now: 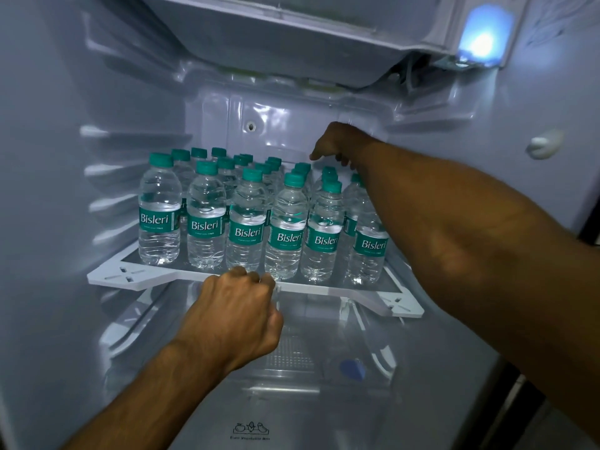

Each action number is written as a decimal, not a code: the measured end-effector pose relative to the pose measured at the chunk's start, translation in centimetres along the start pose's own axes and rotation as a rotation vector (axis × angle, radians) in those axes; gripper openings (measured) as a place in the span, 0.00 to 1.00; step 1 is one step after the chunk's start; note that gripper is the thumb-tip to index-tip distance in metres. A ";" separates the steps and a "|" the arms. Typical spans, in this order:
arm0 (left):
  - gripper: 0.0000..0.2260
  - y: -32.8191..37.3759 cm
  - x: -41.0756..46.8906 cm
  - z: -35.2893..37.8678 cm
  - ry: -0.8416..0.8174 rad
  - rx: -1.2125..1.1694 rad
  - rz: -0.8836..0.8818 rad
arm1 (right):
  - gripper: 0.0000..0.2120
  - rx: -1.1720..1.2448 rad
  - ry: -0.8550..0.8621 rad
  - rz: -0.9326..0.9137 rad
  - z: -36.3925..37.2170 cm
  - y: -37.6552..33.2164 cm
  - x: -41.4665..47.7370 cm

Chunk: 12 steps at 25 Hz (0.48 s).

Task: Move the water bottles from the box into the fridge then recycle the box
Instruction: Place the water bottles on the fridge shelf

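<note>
Roughly 20 bottles (248, 232) w/ teal caps show, 6 of them in the front row; exact total can't be told, since the R forearm hides some. All stand upright, long axis vertical, caps up, front labels facing out, on the one shelf (130, 276) inside the fridge (48, 190). L hand (237, 306): knuckles up, fingers curled over the shelf's front lip, thumb beneath, gripping it just below the 3rd and 4th front bottles. R hand (334, 141): arm stretched over the right-side bottles to the back, wrist bent, fingers drooping loosely just above the rear caps, nothing seen in it. Hands well apart, bottles between them.
</note>
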State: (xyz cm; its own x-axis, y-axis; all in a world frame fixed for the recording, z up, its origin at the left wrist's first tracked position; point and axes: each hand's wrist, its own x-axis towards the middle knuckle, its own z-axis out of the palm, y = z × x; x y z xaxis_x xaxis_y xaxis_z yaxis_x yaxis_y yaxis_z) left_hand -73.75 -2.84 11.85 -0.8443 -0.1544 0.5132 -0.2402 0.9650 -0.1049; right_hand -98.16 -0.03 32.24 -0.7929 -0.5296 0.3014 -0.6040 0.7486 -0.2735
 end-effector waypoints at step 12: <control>0.36 -0.2 -3.2 -2.9 -0.221 -0.005 -0.019 | 0.23 -0.065 0.438 -0.139 2.5 -5.5 -14.9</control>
State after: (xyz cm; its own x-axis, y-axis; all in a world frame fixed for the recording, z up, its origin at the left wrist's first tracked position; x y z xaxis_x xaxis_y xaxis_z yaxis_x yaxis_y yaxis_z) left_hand -69.58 -1.94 12.67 -0.9241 -0.2151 0.3157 -0.2555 0.9624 -0.0921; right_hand -83.24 2.78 26.92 -0.5873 -0.4193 0.6923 -0.6850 0.7131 -0.1493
